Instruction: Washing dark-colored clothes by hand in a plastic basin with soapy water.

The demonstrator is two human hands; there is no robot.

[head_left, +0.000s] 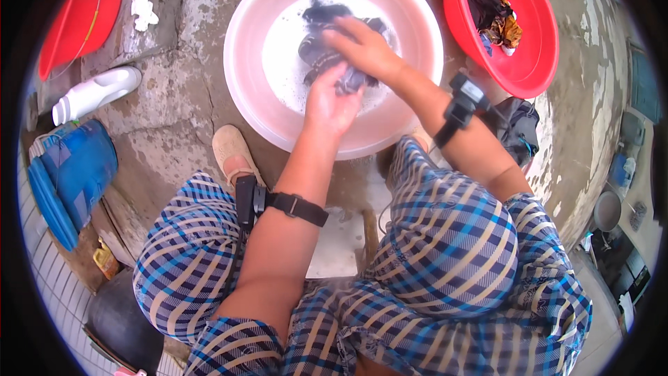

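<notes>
Dark wet garment (327, 45) bunched in soapy water at the centre of the pale pink basin (243, 90), its long axis running from 11 to 5 o'clock; left hand (332, 101) grips its near end from 6 o'clock, fingers curled shut on the cloth; right hand (365, 49) presses from 2 o'clock, fingers together over the middle; red basin (536, 63) of clothes at 2 o'clock.

Packaging-wise there's a white plastic jug (94, 93) lying on its side on the concrete at the left, a blue sack-like package (73, 170) just below it, and a small yellow bottle (105, 259) lower down.
</notes>
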